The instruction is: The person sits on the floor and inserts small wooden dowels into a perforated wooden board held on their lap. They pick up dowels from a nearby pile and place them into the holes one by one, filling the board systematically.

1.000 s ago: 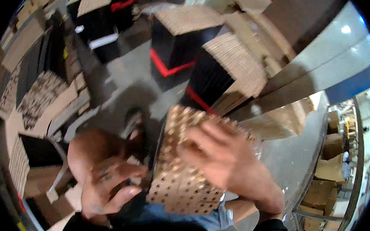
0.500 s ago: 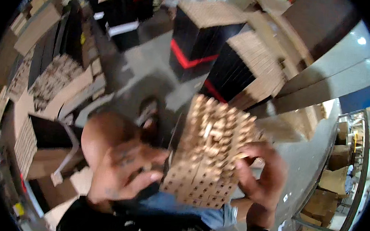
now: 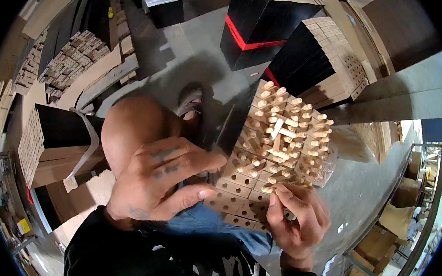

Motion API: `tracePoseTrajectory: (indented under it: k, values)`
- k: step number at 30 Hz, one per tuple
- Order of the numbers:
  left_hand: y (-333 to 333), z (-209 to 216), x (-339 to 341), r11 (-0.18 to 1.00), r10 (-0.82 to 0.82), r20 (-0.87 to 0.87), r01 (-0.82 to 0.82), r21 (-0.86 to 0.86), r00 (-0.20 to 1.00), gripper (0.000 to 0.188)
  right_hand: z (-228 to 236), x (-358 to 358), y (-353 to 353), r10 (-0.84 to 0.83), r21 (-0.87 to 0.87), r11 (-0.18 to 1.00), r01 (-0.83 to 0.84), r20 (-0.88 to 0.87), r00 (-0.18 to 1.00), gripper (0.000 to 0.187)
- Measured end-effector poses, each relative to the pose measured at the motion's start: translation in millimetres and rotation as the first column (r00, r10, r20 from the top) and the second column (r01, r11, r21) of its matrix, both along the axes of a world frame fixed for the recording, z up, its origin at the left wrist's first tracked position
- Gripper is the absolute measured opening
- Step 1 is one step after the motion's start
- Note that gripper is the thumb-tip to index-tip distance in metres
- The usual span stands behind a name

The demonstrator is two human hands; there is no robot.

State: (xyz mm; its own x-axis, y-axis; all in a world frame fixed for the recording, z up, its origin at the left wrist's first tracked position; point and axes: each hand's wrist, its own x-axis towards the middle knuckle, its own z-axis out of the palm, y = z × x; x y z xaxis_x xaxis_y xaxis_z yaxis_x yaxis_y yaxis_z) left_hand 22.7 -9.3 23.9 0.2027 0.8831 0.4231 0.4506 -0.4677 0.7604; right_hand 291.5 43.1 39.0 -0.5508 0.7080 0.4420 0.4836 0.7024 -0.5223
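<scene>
A stack of boards [image 3: 238, 190] stands in front of me with its drilled end faces up. Wooden dowels [image 3: 304, 113] stick up from many of its holes, and some lie loose across the top. The rows closest to me are bare holes. Over these rows my right hand [image 3: 300, 215] pinches a single wooden dowel [image 3: 268, 190] between thumb and fingertips. Left of the stack, my left hand [image 3: 164, 177] hangs with thumb and fingers apart and nothing visible between them; its fingertips are slightly blurred near the stack's side.
Two more black board stacks, one with a red band [image 3: 248, 43] and one with drilled ends [image 3: 339, 59], stand beyond. Piled boards [image 3: 75, 58] and a strapped black bundle [image 3: 67, 132] are on the left. A shelf rack with cartons [image 3: 377, 246] stands at right.
My right hand has moved from the stack's right side toward me, over the near bare holes, still pinching a dowel. My left hand stays open beside the stack. The whole view has shifted.
</scene>
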Motion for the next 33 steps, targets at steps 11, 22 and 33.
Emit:
tracePoseTrajectory:
  k: [11, 22, 33]
  values:
    - [1, -8, -1, 0.996, -0.009, 0.042, 0.005, 0.089, 0.999, 0.039, 9, 8, -13, -0.044, 0.061, 0.998, 0.034, 0.171, 0.984, 0.028]
    - [-24, 2, -16, 0.994, 0.105, -0.144, -0.103, 0.021, 0.984, 0.042, 12, -7, -12, 0.12, -0.62, 0.785, 0.008, 0.164, 0.979, 0.041]
    - [-13, -7, 16, 0.965, -0.132, 0.25, 0.068, 0.252, 0.959, 0.032, 26, -150, -14, 0.479, -0.256, 0.844, -0.47, -0.033, 0.877, 0.04]
